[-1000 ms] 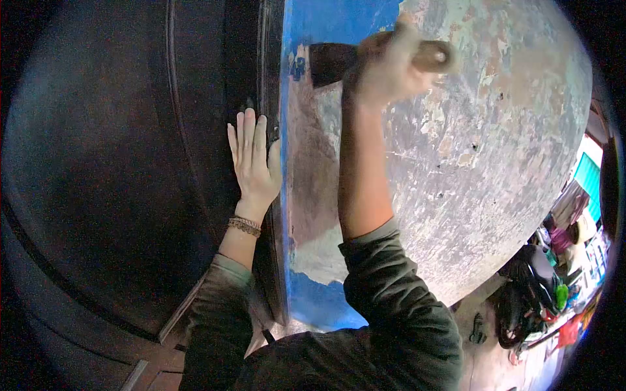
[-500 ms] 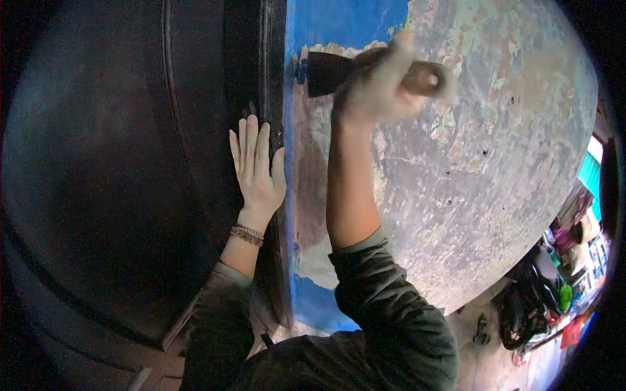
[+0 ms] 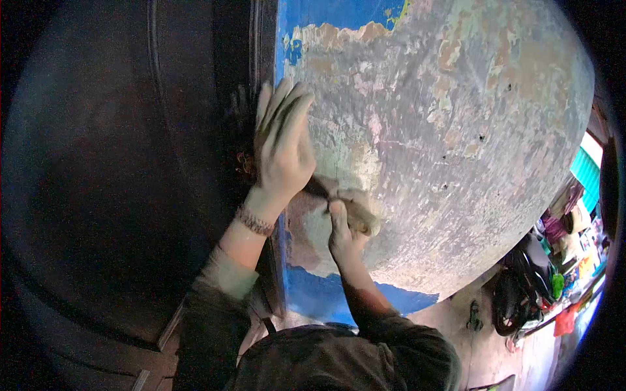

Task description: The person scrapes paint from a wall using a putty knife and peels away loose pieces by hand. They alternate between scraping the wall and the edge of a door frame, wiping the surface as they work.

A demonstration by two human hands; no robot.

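Observation:
My right hand (image 3: 345,238) is closed around the handle of a paint scraper (image 3: 360,214), its thumb along the near side. The dark blade points up and left, partly hidden behind my left hand. The scraper lies close over the stripped part of the wall (image 3: 424,150), which is grey, patchy and flaking. Fingers stretched upward, my left hand (image 3: 284,143) is open at the wall's left edge, overlapping the dark door frame (image 3: 258,45). A bracelet (image 3: 254,221) circles the left wrist.
Blue paint (image 3: 339,12) covers the wall's top, and another blue band (image 3: 326,294) runs along its bottom. A large dark door panel (image 3: 98,163) fills the left. At far right stand a black motorcycle (image 3: 521,280) and assorted clutter on the pale floor (image 3: 482,339).
My right hand has come down the wall with the scraper, from near the top blue paint to below my left hand. My left hand has shifted right and up, off the dark frame's face.

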